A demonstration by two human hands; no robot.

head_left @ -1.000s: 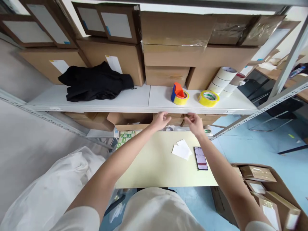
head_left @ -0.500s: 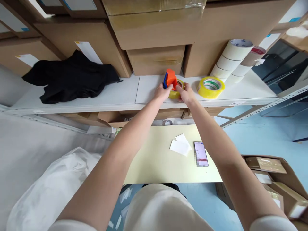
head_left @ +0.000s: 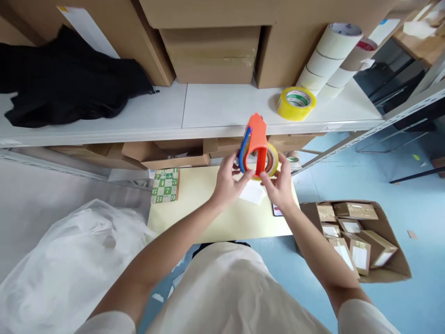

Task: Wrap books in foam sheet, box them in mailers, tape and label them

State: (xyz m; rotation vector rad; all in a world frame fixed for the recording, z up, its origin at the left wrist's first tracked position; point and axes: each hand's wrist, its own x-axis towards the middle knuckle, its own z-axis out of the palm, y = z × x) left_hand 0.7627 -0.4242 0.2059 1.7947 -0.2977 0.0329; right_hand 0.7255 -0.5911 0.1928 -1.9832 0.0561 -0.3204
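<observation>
An orange and blue tape dispenser (head_left: 257, 132) with a yellow roll of tape (head_left: 273, 160) at its right side is held up in front of the shelf edge. My left hand (head_left: 227, 181) grips the dispenser from the left, its thumb at the lower edge. From the right, my right hand (head_left: 281, 185) is closed on the tape roll, thumb near the dispenser's lower edge. Below the hands, white paper slips (head_left: 252, 192) lie on the pale yellow table (head_left: 201, 199). A phone (head_left: 277, 211) is partly hidden by my right wrist.
Another yellow tape roll (head_left: 296, 103) lies on the shelf (head_left: 215, 104), near stacked white rolls (head_left: 325, 58). Black cloth (head_left: 76, 81) lies left. A green-and-white patterned box (head_left: 165, 185) sits on the table. A carton of small boxes (head_left: 392, 250) stands right; a white plastic bag (head_left: 79, 260) left.
Both hands have lifted the tape dispenser and yellow roll off the shelf and drawn them back toward me, over the table. The camera view has shifted too.
</observation>
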